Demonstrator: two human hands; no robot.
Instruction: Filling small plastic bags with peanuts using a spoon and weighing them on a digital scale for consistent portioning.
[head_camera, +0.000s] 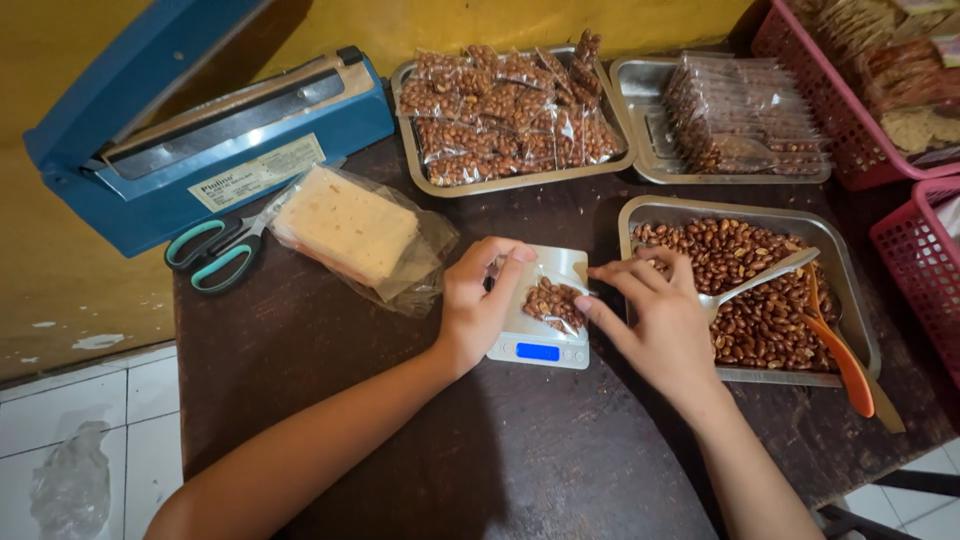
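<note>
Left hand (478, 305): grip closed lightly on the left edge of a small clear bag of peanuts (553, 303), thumb and fingers pinching the plastic.
Right hand (655, 310): fingertips pinch the bag's right edge; the same hand also holds a metal spoon (760, 279), its handle running out over the nut tray.
Bag of peanuts: lies on the plate of a small digital scale (540, 330), between the two hands, near the worktop's middle.
Handling note: judged best weighed with both hands lifted clear of the plate, so the reading is true; mouth of bag kept up to avoid spills.
Tray of loose peanuts (850, 300): just right of the scale; an orange scoop (845, 365) rests at its near right corner.
Tray of filled bags (412, 150): far side, centre.
Second tray of packets (640, 150): beside it, to the right.
Stack of empty bags (350, 225), scissors (215, 255), blue heat sealer (200, 140): left.
Pink baskets (920, 260): right edge.
Worktop (450, 450): dark wood.
</note>
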